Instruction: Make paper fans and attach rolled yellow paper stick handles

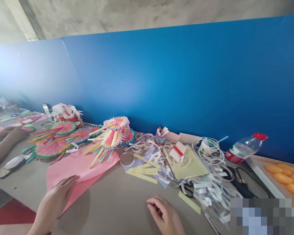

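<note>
My left hand [57, 194] lies with outstretched fingers on the near left part of a large pink paper sheet [85, 163]. The sheet looks folded, with one layer over another. My right hand [165, 215] rests on the bare grey table [112, 202], its fingers loosely curled and nothing visible in them. Pleated paper fans [117, 130] with yellow strips for handles are piled on the far edge of the pink sheet. Between the sheet and a heap of strips lies a tape roll [126, 159]. Pale yellow paper strips [144, 171] lie beyond my right hand.
White paper scraps [210, 192], black-handled scissors [187, 187] and a cutter knife [212, 223] lie at the right. A red-capped bottle [247, 147] leans near the blue partition [186, 81]. A co-worker's hands [14, 137] are at the left, beyond green-edged fans [54, 147].
</note>
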`<state>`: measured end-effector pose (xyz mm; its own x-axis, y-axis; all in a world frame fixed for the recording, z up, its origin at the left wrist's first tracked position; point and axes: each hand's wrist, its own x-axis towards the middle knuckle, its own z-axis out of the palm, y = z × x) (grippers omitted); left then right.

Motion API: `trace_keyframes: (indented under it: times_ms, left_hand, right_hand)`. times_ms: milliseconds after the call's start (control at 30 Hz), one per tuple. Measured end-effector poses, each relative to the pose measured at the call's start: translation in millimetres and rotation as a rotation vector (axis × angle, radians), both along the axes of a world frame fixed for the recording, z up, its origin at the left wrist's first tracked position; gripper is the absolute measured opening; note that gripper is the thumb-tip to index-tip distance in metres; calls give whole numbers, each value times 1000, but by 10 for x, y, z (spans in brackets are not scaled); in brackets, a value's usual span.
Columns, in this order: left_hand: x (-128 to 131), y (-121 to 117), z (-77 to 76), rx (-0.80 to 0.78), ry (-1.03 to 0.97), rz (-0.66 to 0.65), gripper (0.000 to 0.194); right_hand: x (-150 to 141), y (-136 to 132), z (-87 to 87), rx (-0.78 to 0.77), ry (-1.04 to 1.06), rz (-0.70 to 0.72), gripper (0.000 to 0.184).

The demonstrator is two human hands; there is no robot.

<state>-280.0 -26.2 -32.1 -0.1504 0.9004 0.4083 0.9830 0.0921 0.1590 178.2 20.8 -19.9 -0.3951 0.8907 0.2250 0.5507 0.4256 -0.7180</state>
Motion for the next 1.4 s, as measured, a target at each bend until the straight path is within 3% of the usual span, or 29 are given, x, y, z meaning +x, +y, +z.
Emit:
trace_keyframes:
  times_ms: [167,300,433,633,833,967,1067,1200,1267,1400]
  left_hand:
    - [-56,-23,10,-118,-9,-33,39]
    - [-11,-66,3,-148,-24,114,48]
    - [148,-155,-40,-270,40,223,70]
    - [288,-226,-62,-265,34,151,44]
    - [282,-184,-7,-144,-26,-4,40]
    - [240,-182,133,-113,-83,-55,42]
    - [211,-227,386,-127,-168,-85,43]
    - [127,-395,698,-217,-427,-152,41]
    - [72,-499,733,-196,-535,-97,47]
    - [140,-549,652,-69,-604,78,72]
  right_hand:
    - [4,5,16,2,18,4,28]
    - [21,8,-38,11,9,13,27]
    - [26,13,-76,6,7,24,25]
    - [14,11,-31,32,32,26,26]
    - [26,4,-49,31,17,50,30]
    - [33,12,-74,63,28,52,32]
    - [49,20,-80,70,30,58,31]
    - [69,30,-70,22,3,100,28]
    - [67,31,-50,-3,-5,110,28]
    - [40,8,17,-12,1,76,25]
